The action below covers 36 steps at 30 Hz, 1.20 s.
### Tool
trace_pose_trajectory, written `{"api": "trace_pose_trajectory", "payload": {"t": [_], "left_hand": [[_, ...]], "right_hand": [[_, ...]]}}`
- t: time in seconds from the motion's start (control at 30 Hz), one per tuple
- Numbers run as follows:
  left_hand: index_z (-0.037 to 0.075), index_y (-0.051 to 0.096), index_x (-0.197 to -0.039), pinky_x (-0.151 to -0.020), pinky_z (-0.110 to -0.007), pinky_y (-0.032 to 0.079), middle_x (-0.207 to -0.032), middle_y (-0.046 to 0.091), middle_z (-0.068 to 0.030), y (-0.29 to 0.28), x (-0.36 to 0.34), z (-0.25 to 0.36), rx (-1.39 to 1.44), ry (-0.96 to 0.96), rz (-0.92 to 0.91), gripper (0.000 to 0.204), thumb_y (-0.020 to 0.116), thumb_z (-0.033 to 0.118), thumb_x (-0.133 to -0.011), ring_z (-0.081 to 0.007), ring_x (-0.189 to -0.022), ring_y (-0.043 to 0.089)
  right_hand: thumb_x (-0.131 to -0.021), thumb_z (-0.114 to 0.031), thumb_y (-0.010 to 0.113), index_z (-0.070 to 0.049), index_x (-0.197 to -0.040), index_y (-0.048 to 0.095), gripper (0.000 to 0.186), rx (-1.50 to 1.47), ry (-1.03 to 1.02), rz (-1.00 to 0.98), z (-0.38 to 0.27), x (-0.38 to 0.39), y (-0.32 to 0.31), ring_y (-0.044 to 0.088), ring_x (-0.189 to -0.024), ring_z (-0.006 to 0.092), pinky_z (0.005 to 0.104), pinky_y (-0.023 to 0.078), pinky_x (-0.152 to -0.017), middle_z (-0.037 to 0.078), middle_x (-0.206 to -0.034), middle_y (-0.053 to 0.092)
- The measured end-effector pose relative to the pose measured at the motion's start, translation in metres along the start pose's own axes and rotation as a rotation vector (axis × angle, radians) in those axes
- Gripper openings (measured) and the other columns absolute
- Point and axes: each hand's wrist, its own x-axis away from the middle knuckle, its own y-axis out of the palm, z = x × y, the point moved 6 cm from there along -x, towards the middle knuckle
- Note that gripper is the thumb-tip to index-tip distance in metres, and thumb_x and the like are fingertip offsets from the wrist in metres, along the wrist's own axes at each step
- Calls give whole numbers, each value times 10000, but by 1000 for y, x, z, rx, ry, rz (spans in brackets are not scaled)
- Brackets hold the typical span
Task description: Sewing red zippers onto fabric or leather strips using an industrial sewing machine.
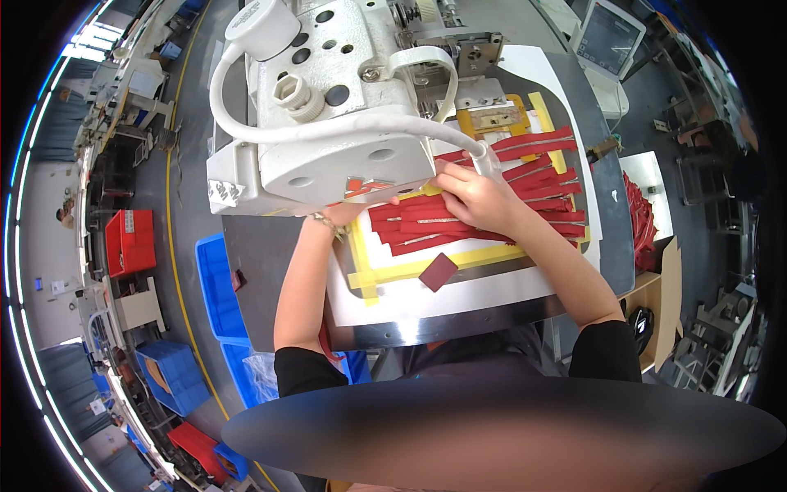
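A white industrial sewing machine (328,74) fills the upper middle. Beneath it, red fabric strips with thin grey lines (426,234) lie in a row on a white board edged with yellow tape (459,261). My left hand (348,213) reaches under the machine head at the left of the strips, its fingers mostly hidden. My right hand (479,201) rests on the strips beside the machine's front, fingers curled together near a white hose end; what they grip is hidden. A dark red square piece (438,271) lies below the tape, between my forearms.
A screen (608,39) stands at the back right, above a white bin of red pieces (639,205) and a cardboard box (664,324). Blue crates (217,287) sit left of the table. Red (131,242) and blue bins (172,377) line the aisle, where a small distant person (65,215) shows.
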Motion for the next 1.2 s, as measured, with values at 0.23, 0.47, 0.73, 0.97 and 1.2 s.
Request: {"api": "trace_pose_trajectory", "payload": {"t": [0.23, 0.47, 0.73, 0.97, 1.2], "left_hand": [[61, 675, -1017, -795, -323, 514, -1013, 686, -58, 10, 0, -17, 407, -125, 3, 341, 781, 238, -745, -167, -939, 635], [50, 683, -1009, -795, -306, 487, -969, 692, -56, 18, 21, -7, 191, -373, 27, 327, 750, 264, -770, -191, -909, 635], [132, 662, -1113, -947, -427, 305, -1050, 647, -109, 16, 33, 29, -237, -322, 124, 415, 683, 386, -785, -274, -1016, 556], [150, 574, -1223, -999, -457, 182, -1300, 502, -125, 13, 36, 38, -92, -268, 227, 590, 693, 447, -727, -311, -1251, 358], [156, 523, -1274, -958, -433, 249, -1271, 515, -110, 15, 35, 40, -156, -170, 274, 663, 707, 448, -708, -318, -1175, 417]], "right_hand": [[-696, -42, 638, -86, -820, 559, 154, -26, 18, 65, 4, 1, 3, 564, -853, 306, 426, 427, -808, 61, -857, 580], [-705, -47, 637, -78, -853, 569, 165, 48, -35, 75, -5, -4, -7, 569, -875, 315, 434, 441, -820, 65, -873, 589], [-745, -57, 649, -69, -935, 623, 192, -12, 71, -88, -2, 10, 6, 616, -921, 212, 449, 406, -981, 48, -1103, 615], [-753, -117, 690, -86, -934, 628, 194, 64, 40, -110, -18, 13, 3, 594, -1016, 163, 451, 354, -1020, 35, -1109, 623], [-731, -163, 699, -87, -865, 565, 204, 188, -100, -152, -24, 1, -3, 616, -943, 185, 382, 463, -777, 31, -1010, 602]]}}
